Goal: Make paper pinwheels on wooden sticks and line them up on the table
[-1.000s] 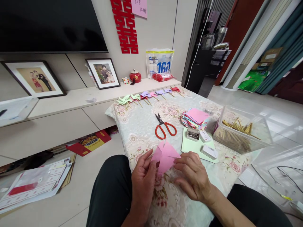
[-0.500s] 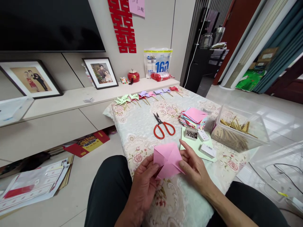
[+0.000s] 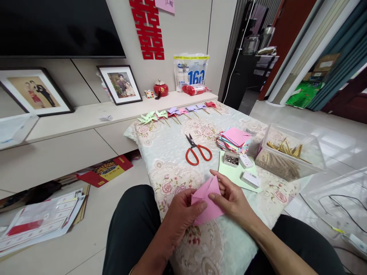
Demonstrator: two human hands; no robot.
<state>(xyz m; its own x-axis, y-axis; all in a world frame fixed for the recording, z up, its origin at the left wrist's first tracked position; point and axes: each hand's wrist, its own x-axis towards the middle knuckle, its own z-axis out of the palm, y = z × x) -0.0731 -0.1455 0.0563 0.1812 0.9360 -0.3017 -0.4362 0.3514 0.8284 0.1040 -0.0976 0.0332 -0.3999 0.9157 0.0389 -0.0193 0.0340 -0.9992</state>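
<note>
left hand (image 3: 183,215) | right hand (image 3: 233,200) | pink paper (image 3: 208,202) pinched between

hands (image 3: 206,208): bare, no rings or gloves | forearms: unsleeved | legs: black trousers (image 3: 132,229)

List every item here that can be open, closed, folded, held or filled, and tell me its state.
pink paper: partly folded, held in both hands.
left hand: gripping the paper's left edge.
right hand: pinching the paper's right side.
scissors: blades shut, lying flat on the cloth.
clear bin: lidless, holding wooden sticks.
pin box: open, full of metal pins.
paper stack: unfolded squares, piled unevenly.
pinwheels: finished, lying in a row.
</note>
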